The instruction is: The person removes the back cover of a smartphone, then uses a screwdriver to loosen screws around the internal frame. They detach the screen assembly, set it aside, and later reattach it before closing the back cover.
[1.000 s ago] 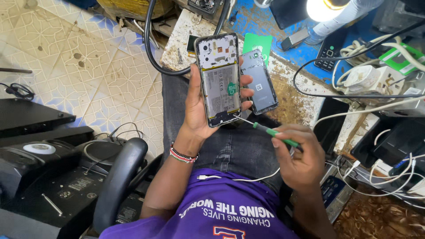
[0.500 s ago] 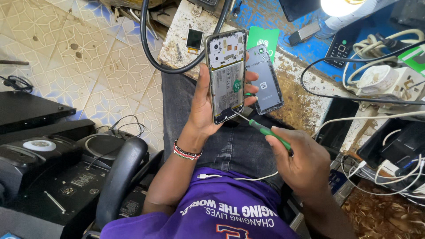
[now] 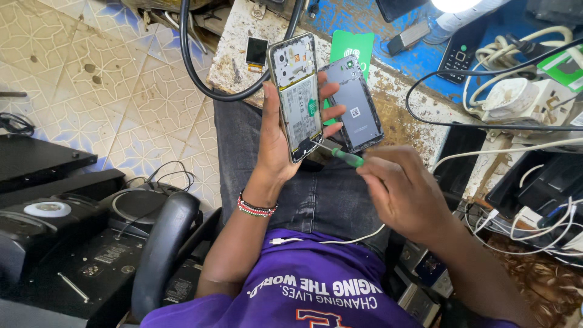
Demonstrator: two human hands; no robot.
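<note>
My left hand grips an opened smartphone with its back removed, showing the battery and circuit board, held upright over my lap. My right hand holds a green-handled screwdriver, its tip set against the lower right edge of the phone. A dark grey back cover lies just right of the phone on the bench edge, behind my left fingertips.
A worn workbench carries a green card, a small screen module, a keypad phone, white power strips and many cables. A thick black cable loops over the bench. Speakers and black boxes sit left on tiled floor.
My right hand has moved up and left, closer to the phone, with the screwdriver now hidden mostly under my fingers. The phone has shifted slightly in my left hand.
</note>
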